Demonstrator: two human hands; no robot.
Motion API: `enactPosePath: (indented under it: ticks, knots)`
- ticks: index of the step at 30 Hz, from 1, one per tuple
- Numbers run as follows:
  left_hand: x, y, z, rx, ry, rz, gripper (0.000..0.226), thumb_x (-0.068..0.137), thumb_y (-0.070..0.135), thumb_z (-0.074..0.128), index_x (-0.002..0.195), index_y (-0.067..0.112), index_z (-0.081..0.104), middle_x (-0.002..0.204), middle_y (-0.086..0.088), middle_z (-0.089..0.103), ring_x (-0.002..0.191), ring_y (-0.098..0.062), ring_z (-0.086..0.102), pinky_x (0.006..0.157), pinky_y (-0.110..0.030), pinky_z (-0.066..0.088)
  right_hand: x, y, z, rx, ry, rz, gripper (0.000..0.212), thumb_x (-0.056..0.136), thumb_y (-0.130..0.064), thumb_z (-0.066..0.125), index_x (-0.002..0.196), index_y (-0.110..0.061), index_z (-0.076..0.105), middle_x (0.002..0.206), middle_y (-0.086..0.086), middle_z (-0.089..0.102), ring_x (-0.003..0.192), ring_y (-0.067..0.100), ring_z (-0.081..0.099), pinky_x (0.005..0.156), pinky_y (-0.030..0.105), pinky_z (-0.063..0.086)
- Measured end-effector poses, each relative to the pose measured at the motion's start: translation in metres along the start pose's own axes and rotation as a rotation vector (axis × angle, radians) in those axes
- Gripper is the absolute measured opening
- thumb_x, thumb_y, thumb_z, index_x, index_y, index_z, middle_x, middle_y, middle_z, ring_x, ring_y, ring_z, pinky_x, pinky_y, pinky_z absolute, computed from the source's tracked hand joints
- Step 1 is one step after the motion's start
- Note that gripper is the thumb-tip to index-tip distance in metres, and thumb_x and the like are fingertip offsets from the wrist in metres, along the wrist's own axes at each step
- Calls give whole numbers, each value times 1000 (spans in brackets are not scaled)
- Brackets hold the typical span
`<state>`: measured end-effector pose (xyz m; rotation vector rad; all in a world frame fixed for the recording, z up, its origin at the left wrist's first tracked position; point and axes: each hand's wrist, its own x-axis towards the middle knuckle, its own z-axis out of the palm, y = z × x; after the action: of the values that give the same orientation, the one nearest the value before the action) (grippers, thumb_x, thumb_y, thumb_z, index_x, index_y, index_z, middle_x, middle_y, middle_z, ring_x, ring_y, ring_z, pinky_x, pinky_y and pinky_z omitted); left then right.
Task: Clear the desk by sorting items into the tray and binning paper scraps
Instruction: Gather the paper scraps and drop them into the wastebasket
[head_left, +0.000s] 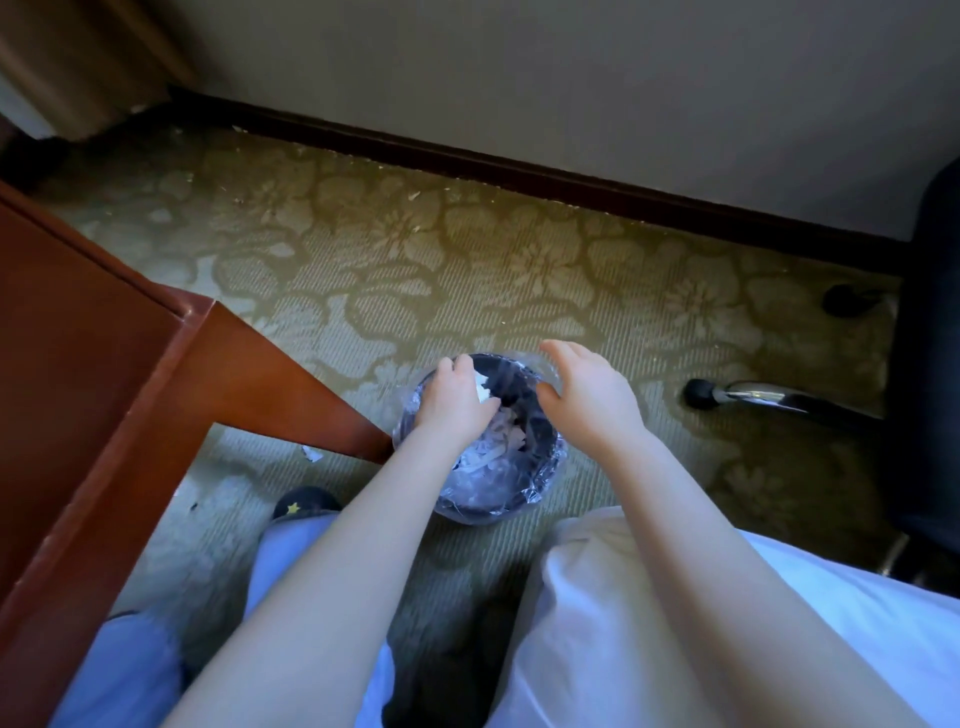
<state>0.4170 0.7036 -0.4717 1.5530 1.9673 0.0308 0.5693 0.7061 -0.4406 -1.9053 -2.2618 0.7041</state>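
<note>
white trousers (675, 623) fill the near edge, both bare forearms reaching out over them. left hand (457, 402) is down over the bin (540, 483), fingers curled around a white scrap (483, 392). right hand (587, 392) hovers at the bin's right rim, fingers spread, holding nothing. more scraps (498, 452) lie inside on the clear liner. one stray bit (311, 453) sits on the carpet (467, 270) by the desk (104, 389). chair base (769, 397) off right, wall beyond.
</note>
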Motion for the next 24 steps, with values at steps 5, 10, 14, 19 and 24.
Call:
enactPosePath:
  ticks: [5,10,14,19,24]
  knots:
    - [1,-9,9,-38,-119,18,83,86,39,61,148,10,14,153,-10,20,137,-33,27,108,-47,33,4,-2,3,22,-7,4,45,92,-20,48,135,-15,42,134,4,52,121,27,47,91,38,44]
    - [-10,-11,2,74,-53,75,79,88,45,55,148,14,15,157,-7,14,144,-28,13,113,-50,25,3,-4,1,13,-19,-14,48,92,-22,46,139,-16,38,141,0,47,129,24,41,94,36,41]
    - [-27,-5,-20,147,9,106,75,92,42,49,150,15,10,159,-5,5,147,-25,2,117,-50,16,-5,-9,-6,-49,15,-40,45,92,-23,47,136,-15,41,137,2,49,128,24,40,97,38,42]
    - [-55,1,-58,205,83,129,70,94,41,46,150,17,11,159,-5,3,147,-23,0,117,-51,12,-19,-20,-22,-125,72,-73,45,94,-30,46,136,-15,41,139,6,46,130,26,37,101,39,37]
    - [-98,8,-99,241,176,153,67,95,42,44,149,17,14,159,-5,3,147,-22,-1,118,-48,9,-41,-40,-47,-107,131,-107,53,96,-37,44,144,-16,33,153,6,31,142,25,25,112,42,30]
